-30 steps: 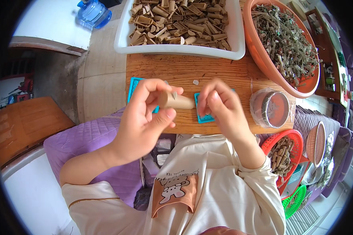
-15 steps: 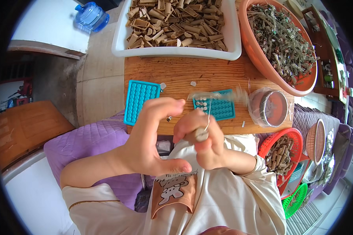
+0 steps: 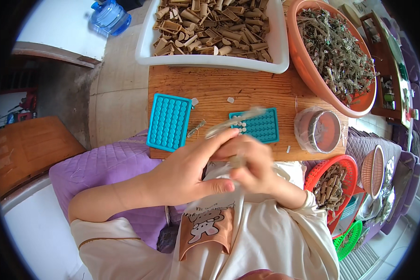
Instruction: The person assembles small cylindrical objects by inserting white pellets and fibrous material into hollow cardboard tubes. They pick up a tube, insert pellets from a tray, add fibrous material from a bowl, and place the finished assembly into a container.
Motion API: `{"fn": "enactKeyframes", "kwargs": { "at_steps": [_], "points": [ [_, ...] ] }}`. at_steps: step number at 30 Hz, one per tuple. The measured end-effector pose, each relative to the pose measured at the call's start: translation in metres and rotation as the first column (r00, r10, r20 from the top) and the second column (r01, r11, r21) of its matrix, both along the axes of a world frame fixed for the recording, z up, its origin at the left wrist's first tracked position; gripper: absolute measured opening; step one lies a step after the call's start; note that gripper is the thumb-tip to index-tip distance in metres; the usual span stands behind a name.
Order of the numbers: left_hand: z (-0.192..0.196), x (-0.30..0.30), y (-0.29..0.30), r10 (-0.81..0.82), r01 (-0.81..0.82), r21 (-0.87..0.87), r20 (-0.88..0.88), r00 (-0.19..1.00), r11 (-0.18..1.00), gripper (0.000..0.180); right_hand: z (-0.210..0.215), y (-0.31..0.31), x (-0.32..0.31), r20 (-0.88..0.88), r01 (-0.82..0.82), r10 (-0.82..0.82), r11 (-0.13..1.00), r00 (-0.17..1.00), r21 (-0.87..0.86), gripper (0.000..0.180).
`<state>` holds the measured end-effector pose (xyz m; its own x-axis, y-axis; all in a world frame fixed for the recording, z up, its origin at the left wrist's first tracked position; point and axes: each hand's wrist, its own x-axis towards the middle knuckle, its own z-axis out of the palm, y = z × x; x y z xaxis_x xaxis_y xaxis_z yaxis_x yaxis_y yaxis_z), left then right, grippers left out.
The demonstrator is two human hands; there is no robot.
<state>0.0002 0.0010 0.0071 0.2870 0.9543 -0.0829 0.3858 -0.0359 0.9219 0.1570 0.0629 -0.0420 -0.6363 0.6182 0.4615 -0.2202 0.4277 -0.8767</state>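
My left hand [image 3: 191,167] reaches in from the left, thumb stretched out apart from the fingers; its fingertips meet my right hand. My right hand [image 3: 251,162] is blurred by motion and closed around a small pale roundish piece [image 3: 238,162], whose kind I cannot make out. Beyond the hands a blurred strip of clear film [image 3: 235,122] sweeps over the table. Behind it lies a blue tray [image 3: 266,126] with round hollows, several at its left end holding small white discs. Another blue tray [image 3: 169,122] with round hollows lies left of my hands.
On the wooden table [image 3: 210,84] are a white bin [image 3: 210,60] of brown half-tube pieces, an orange basin [image 3: 308,70] of tangled plastic strips, and a film-lined round container [image 3: 308,128]. A crumpled clear scrap [image 3: 196,128] lies between the trays. A red basket [image 3: 352,179] of brown pieces stands right.
My left hand has moved right and up against my right hand. The film strip has swung from above the right tray toward the left. My right hand still grips the small pale piece.
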Motion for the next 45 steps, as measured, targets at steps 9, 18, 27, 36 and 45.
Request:
{"fn": "enactKeyframes", "kwargs": {
  "at_steps": [9,18,27,36,45],
  "points": [
    [0.004,0.003,-0.006,-0.12,0.106,-0.274,-0.034,0.992,0.956,0.054,-0.015,0.05,0.295,0.639,0.75,-0.769,0.409,-0.024,0.52,0.02],
    [-0.003,0.002,-0.004,-0.217,0.168,-0.301,-0.136,0.967,0.939,0.048,-0.025,0.032,0.377,0.86,0.33,-0.23,0.854,-0.455,0.403,0.023],
    [-0.005,-0.001,-0.012,-0.254,0.204,-0.24,-0.2,0.946,0.949,0.043,0.072,0.13,0.004,0.552,-0.053,-0.08,0.974,0.83,0.221,0.019],
    [-0.01,0.001,-0.014,-0.283,0.269,-0.088,-0.322,0.904,0.959,0.037,-0.054,0.243,-0.139,0.637,-0.077,-0.234,0.904,0.735,0.42,0.019],
    [-0.011,0.001,-0.016,-0.227,0.241,-0.003,-0.338,0.913,0.971,0.032,-0.05,0.236,-0.139,0.888,-0.363,-0.054,0.9,0.456,0.241,0.025]
  ]
}}
